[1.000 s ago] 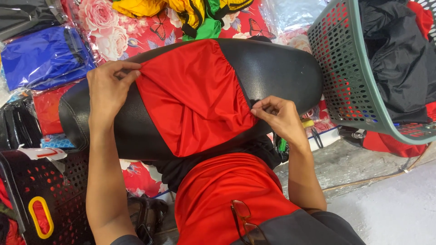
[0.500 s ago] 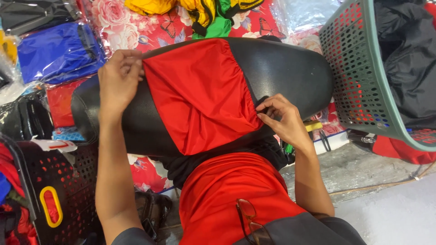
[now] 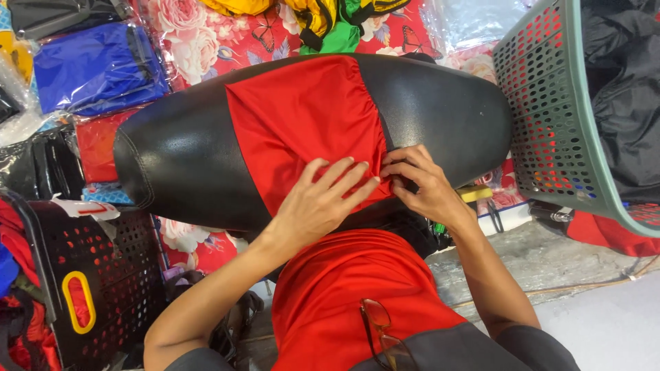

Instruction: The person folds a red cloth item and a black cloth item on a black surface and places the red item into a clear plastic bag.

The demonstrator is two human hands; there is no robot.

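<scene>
Fingers (image 3: 344,180) of my left hand (image 3: 320,203) flat on red cover (image 3: 302,117), right hand (image 3: 423,182) pinching its gathered edge. Cover stretched over black seat (image 3: 172,165). Looks thin, stretchy, slippery; best grabbed at hem.

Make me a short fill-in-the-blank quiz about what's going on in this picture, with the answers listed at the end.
1. The red fabric is stretched over a ____ padded seat.
2. Both hands, left hand and right hand, rest on the fabric's ____ edge.
3. The perforated basket at the right is ____ in colour.

Answers: black; near; green
</scene>
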